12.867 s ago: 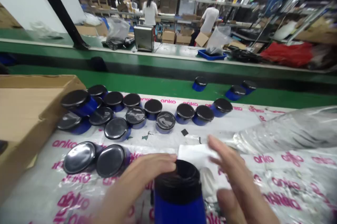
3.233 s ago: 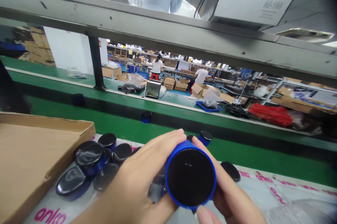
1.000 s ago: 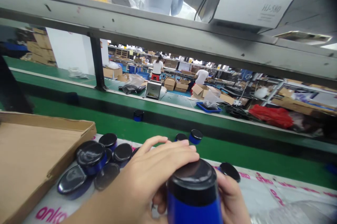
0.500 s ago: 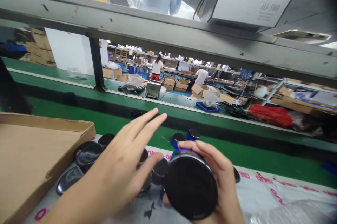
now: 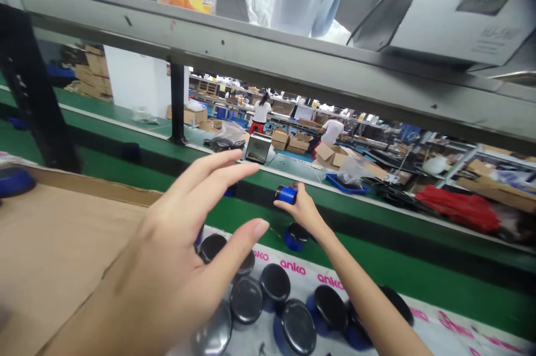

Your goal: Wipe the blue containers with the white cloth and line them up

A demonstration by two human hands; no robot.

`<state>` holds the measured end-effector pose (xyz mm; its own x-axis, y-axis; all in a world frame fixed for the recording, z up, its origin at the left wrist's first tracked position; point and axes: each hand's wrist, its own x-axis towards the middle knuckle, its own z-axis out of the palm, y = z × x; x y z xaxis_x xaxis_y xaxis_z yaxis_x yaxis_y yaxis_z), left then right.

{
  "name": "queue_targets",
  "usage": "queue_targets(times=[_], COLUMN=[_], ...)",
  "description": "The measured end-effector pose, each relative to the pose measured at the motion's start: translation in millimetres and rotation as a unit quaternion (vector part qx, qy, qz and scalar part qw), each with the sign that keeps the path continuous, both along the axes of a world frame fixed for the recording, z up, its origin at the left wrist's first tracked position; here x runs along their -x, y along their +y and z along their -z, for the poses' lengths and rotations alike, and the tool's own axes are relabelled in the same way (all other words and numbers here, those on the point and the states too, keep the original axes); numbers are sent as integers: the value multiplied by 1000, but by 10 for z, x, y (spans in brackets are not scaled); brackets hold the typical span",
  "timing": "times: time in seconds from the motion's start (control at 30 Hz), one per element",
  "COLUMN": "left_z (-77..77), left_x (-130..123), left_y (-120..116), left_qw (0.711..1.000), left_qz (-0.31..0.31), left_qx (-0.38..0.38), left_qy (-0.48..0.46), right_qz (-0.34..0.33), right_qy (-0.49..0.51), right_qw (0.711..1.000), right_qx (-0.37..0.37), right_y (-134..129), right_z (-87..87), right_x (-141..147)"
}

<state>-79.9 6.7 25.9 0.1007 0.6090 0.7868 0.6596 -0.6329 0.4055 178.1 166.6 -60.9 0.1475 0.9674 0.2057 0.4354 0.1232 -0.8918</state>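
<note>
My right hand is stretched far forward over the green conveyor belt and grips a blue jar with a black lid. My left hand hovers open and empty close to the camera, fingers spread, above a cluster of blue jars with black lids lying on the plastic sheet printed "anko". Another blue jar stands on the belt just below my right hand.
A flat brown cardboard box lies at the left, a blue jar at its far corner. A grey metal shelf beam runs overhead. Beyond the belt, two people stand at distant benches among cartons.
My right hand has carried the blue jar from close in front of me far out over the belt. My left hand let go and stays open. The view shifted right.
</note>
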Motion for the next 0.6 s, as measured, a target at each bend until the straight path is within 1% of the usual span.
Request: queue_targets(times=[0.07, 0.13, 0.2, 0.27, 0.37, 0.47, 0.53, 0.6], left_z=[13, 34, 56, 74, 90, 90, 85, 79], left_x=[-5, -16, -37, -71, -134, -187, -212, -228], left_y=[44, 111, 188, 251, 266, 181, 106, 47], left_qw=[1000, 1000, 999, 999, 997, 992, 988, 985], left_qz=[-7, -16, -11, 6, 55, 112, 137, 154], left_qx=[11, 17, 25, 33, 31, 7, -21, -44], left_qy=[-3, -9, -18, -31, -46, -58, -63, -61], right_qz=[-43, -102, -176, -246, -326, -387, -421, -445], right_qy=[95, 200, 289, 349, 397, 414, 406, 386], right_qw=[994, 972, 937, 898, 848, 811, 798, 794], right_qx=[30, 62, 91, 110, 133, 148, 148, 147], right_y=[116, 67, -119, -378, -764, -1050, -1181, -1282], right_z=[-45, -126, -229, -336, -478, -575, -617, -645], right_x=[98, 215, 331, 432, 547, 617, 649, 678])
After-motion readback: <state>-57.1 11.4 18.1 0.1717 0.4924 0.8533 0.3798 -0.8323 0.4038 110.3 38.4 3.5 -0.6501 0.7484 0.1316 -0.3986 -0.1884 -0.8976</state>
